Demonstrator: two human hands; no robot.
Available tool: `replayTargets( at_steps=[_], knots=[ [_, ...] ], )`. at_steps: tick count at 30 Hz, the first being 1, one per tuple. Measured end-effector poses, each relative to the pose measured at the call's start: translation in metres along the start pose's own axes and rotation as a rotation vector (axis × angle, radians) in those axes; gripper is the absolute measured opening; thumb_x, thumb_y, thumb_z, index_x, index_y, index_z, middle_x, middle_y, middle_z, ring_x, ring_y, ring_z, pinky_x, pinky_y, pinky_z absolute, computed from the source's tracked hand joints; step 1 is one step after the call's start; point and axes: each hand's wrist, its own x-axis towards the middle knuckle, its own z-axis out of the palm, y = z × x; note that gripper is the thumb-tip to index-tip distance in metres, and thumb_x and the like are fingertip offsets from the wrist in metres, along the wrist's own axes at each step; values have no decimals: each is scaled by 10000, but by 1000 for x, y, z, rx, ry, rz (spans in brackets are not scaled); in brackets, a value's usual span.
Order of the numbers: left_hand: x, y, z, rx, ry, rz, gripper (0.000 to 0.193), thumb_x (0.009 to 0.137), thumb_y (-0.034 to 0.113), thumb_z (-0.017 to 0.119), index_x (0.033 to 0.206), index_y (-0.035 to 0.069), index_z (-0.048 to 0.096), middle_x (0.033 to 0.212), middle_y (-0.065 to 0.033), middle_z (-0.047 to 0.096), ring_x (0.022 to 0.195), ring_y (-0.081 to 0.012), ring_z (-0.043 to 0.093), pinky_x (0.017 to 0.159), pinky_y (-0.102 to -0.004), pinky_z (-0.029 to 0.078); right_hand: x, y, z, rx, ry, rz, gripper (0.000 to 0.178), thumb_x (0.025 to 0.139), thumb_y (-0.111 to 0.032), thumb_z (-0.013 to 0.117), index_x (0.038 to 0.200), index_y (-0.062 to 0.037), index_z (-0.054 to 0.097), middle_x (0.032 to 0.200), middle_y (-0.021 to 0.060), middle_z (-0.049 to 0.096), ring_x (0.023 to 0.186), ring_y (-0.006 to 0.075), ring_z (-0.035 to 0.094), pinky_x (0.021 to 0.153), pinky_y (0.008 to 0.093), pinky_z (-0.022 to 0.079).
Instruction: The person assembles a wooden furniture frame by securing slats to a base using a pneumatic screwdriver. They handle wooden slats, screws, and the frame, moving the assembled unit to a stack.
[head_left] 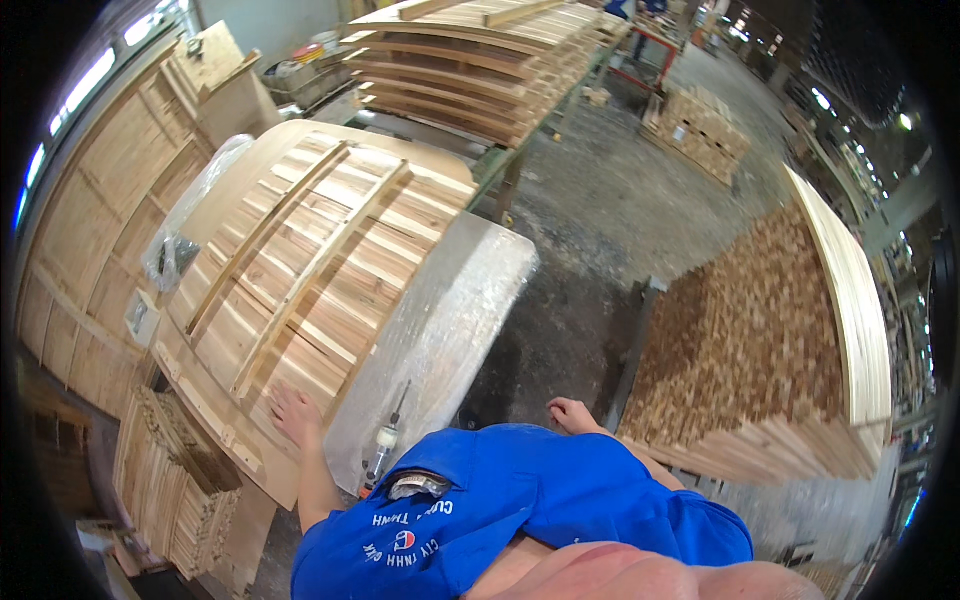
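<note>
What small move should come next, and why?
Probably reach the right hand toward the power driver: that hand appears empty, the tool lies unheld beside the slatted wooden panel, and the left hand appears to rest at the panel's near end.

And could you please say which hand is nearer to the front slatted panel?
Left: the left hand is at the near end of the front slatted panel; the right hand is off to its right.

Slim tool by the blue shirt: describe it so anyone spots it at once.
Find the big slatted panel under the left hand. Along its right runs a shiny plastic-covered surface. The tool lies on its near end, set apart by a thin dark bit and pale body.
</note>
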Motion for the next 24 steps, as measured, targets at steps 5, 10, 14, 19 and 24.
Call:
replayTargets(
  at_steps=[5, 10, 14, 19, 24],
  knots=[
    [18, -6, 8, 1, 29, -1, 517, 885, 319, 419, 1359, 130, 332, 1419, -101, 299, 1319, -303, 228, 1055, -470, 183, 138, -92, -25, 80, -57, -268, 192, 855, -127, 493, 967, -26, 611, 716, 84, 640, 641, 148, 610, 629, 286, 489],
    [18, 3, 15, -102, 77, -100, 485, 845, 314, 496, 1278, 104, 434, 1364, -146, 360, 1275, -331, 288, 1033, -487, 219, 270, -206, -18, -67, -116, -652, 190, 829, -187, 551, 921, -44, 636, 802, 130, 639, 750, 292, 600, 712, 353, 472],
    [-19, 54, 13, -341, 91, -189, 437, 807, 281, 558, 1190, 80, 498, 1293, -185, 419, 1219, -350, 352, 1025, -499, 220, 363, -289, 0, -221, -164, -975, 197, 809, -182, 562, 954, -59, 615, 982, 128, 605, 940, 325, 532, 826, 393, 430],
    [-81, 140, -3, -672, 63, -259, 336, 790, 214, 599, 1089, 63, 570, 1094, -174, 567, 1056, -315, 520, 913, -414, 389, 442, -365, 37, -312, -255, -1186, 290, 787, -185, 581, 1058, -86, 553, 1121, 126, 541, 1065, 332, 479, 906, 411, 400],
    [-107, 233, -15, -1010, -109, -604, 237, 849, 164, 546, 1047, 41, 588, 955, -92, 639, 783, -165, 617, 724, -261, 462, 487, -403, 74, -430, -296, -1431, 350, 790, -213, 577, 1103, -64, 530, 1163, 112, 515, 1110, 299, 463, 940, 415, 364]
  ],
)
